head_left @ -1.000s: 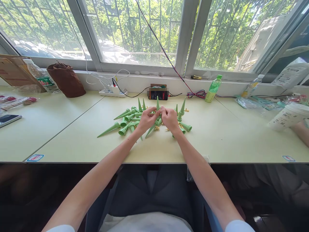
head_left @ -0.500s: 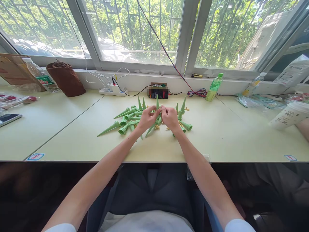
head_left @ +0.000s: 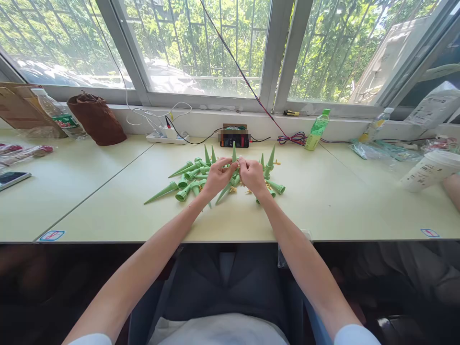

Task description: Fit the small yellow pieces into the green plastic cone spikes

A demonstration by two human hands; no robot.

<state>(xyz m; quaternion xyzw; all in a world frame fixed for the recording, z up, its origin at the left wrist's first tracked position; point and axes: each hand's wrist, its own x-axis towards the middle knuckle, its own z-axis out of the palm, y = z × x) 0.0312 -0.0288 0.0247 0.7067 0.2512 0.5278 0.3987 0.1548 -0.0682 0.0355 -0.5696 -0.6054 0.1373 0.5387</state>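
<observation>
A heap of several green plastic cone spikes (head_left: 187, 177) lies on the pale table (head_left: 323, 206), some flat, some standing point up. Small tan pieces (head_left: 247, 191) lie among them. My left hand (head_left: 217, 178) and my right hand (head_left: 253, 176) meet above the heap, fingers pinched together. My left hand grips a green cone spike (head_left: 227, 188) that slants down toward me. My right hand's fingertips press at its upper end on something small that I cannot make out.
A power strip (head_left: 165, 138) with cables and a small black device (head_left: 235, 140) sit at the back by the window. A green bottle (head_left: 316, 130) stands at the right, a brown bag (head_left: 96, 120) at the left. Another person's arm (head_left: 453, 189) and a white cup (head_left: 429, 170) are at far right.
Both hands stay pinched together over the heap, with only slight finger shifts. The view has drifted a little.
</observation>
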